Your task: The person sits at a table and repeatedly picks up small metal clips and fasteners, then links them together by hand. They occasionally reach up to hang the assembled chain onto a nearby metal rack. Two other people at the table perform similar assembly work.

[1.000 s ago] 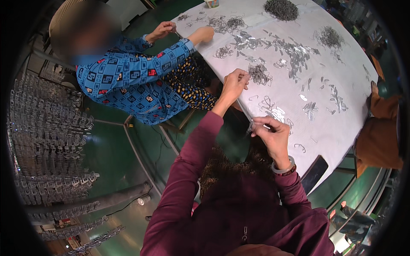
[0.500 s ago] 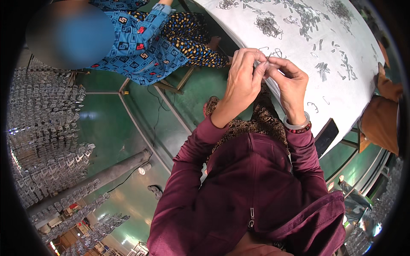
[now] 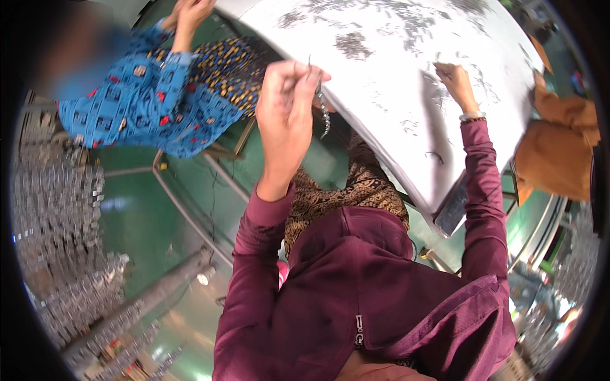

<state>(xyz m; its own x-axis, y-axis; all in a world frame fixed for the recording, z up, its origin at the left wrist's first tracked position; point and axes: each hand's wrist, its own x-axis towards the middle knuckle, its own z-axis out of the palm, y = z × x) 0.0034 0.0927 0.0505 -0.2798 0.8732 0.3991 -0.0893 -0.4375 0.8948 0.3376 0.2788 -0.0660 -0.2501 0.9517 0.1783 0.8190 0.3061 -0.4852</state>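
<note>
Head view: left hand (image 3: 286, 95) pinches hanging metal chain (image 3: 324, 113); right hand (image 3: 454, 82) flat on white table (image 3: 394, 133), hands apart.

**Materials and finishes at the white work table**

- Small strung chain of metal clips (image 3: 325, 113) — bright, silvery, glinting, pinched in the left hand (image 3: 286, 95).
- Loose silver metal pieces (image 3: 353, 46) — thin, shiny, scattered in grey heaps.
- White table top (image 3: 406, 133) — smooth, hard, faintly glossy; the right hand (image 3: 452, 79) rests on it.
- Maroon cloth sleeves (image 3: 254, 267) — soft, matt, with a small metal zip pull.
- Blue patterned cloth top (image 3: 146, 101) of a neighbouring person — matt weave.
- Green floor (image 3: 140, 209) — painted, slick, reflecting light.
</note>
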